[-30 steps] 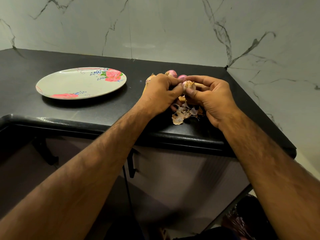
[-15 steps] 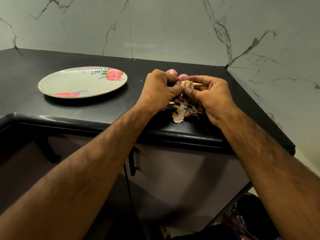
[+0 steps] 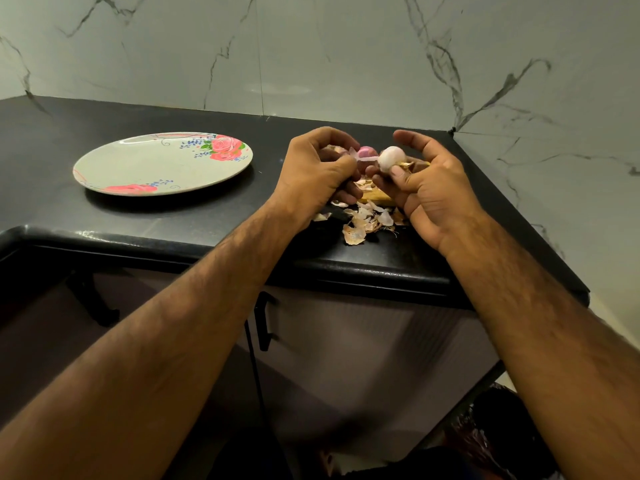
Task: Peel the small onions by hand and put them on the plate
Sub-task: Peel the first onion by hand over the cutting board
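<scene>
My right hand (image 3: 429, 188) pinches a small pale onion (image 3: 391, 158) between thumb and fingers above the black counter. My left hand (image 3: 318, 171) sits just to its left, fingers curled, pinching a thin strip of skin (image 3: 365, 158) that stretches across to the onion. Behind the strip shows a pink unpeeled onion (image 3: 363, 152). A heap of dry peels (image 3: 363, 220) lies on the counter under both hands. The round plate (image 3: 162, 164) with pink roses stands to the left with nothing on it.
The black counter (image 3: 138, 220) ends in a rounded front edge close to the peels and a corner at the right. A marble wall (image 3: 311, 53) rises behind. Below the counter are cabinet doors with a dark handle (image 3: 265, 323).
My hands have drawn apart: the left one pulled a strip of skin away leftward, and the onion in my right hand now shows its pale peeled surface.
</scene>
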